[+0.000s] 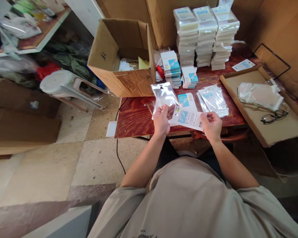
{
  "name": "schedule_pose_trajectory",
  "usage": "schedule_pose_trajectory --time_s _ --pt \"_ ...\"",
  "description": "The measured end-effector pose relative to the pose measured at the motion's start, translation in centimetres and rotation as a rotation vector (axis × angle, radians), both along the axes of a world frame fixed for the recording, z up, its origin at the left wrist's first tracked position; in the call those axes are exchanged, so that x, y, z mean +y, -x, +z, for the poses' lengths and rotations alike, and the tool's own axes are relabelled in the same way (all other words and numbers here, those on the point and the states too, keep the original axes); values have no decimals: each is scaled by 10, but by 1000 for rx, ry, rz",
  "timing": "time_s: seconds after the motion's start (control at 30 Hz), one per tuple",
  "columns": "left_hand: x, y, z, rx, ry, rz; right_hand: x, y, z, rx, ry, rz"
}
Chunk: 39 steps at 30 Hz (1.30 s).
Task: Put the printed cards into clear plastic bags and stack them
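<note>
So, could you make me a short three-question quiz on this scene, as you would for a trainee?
1. What is the person's right hand holding?
2. True or false: the black-framed glasses lie in the shallow brown cardboard tray.
3. How many tall stacks of clear-plastic packets stand toward the back of the glossy red-brown wooden table?

Key:
1. One end of a white printed card with blue panels.
2. True.
3. Three.

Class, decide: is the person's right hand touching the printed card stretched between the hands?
Touching. The head view shows the right hand with its thumb over the end of the printed card.
</note>
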<state>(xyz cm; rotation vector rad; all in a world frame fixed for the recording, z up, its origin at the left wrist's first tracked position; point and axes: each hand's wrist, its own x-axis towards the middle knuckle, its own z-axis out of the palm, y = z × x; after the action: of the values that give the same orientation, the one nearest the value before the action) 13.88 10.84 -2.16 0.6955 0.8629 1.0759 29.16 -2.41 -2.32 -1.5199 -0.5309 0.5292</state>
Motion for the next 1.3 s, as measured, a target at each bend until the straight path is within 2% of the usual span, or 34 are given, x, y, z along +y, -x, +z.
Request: schedule_pose_trajectory --time_s 0.17,0.27,0.37,0.47,0.53,0.6,0.7,0.83,0.9,0.97,1.07,1.13,1.2,1.3 --pt "-15 -3 2 25 -28 -97 9 4 -5 -191 -108 -204" --pt "-22 -4 3 34 -56 -137 17 11 -9 -164 -151 -235" --pt "-32 -8 3 36 -67 -146 28 15 -11 96 -230 -123" --pt "-38 -11 4 16 -72 -115 33 16 -11 375 -258 141" --pt "-36 -12 6 -1 -84 -47 31 15 -10 474 -219 319" --pt "-32 -10 8 -4 -89 7 27 15 -9 475 -172 428" --pt "-30 -8 10 31 -87 -23 21 22 -5 368 -174 422" --pt "-40 -9 10 86 -98 -74 24 39 0 256 -257 175" --pt "-41 -9 13 78 -90 -94 25 40 2 241 -255 126" --pt "-37 -6 20 57 -90 -72 22 35 4 273 -238 221" --pt "-28 1 30 53 -83 -29 12 20 8 356 -154 544" --pt "-26 4 34 65 -79 -51 7 14 10 381 -84 643" --pt "-29 4 34 81 -101 -88 8 15 9 369 -48 574" --pt "-38 1 32 111 -138 -147 14 21 6 286 -66 364"
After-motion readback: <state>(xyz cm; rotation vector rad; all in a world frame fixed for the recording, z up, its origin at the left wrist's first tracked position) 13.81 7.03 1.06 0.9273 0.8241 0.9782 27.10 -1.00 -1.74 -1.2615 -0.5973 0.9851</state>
